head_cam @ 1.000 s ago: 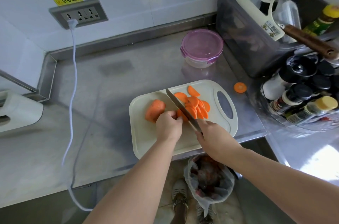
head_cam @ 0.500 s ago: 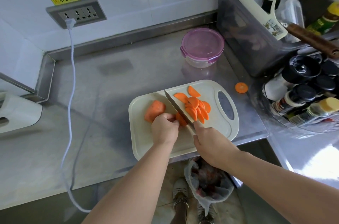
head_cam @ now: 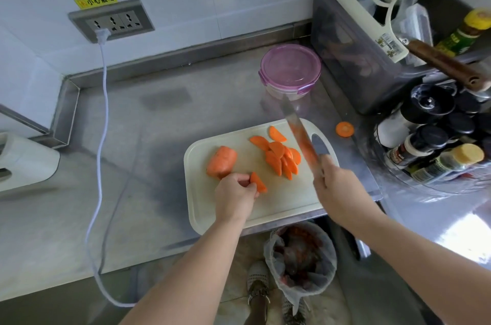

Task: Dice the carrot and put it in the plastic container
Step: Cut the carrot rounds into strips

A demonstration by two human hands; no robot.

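Orange carrot stock lay in three groups on the white cutting board [head_cam: 255,207]. An uncut carrot chunk [head_cam: 221,161] sat at the board's left end. A pile of overlapping slices [head_cam: 283,158] sat toward the right end, near the handle slot. A single half-round carrot piece [head_cam: 257,182] lay between them at the near side.

The left hand [head_cam: 235,198] pinched this carrot piece between thumb and fingertips. The right hand [head_cam: 334,186] was wrapped around the handle of the knife [head_cam: 300,133]. Its blurred blade pointed away from the person, over the board's right end.

The plastic container [head_cam: 291,69] stood behind the board on the steel counter [head_cam: 132,165] with its purple lid clipped on. One stray slice [head_cam: 344,129] rested on the counter just right of the board.
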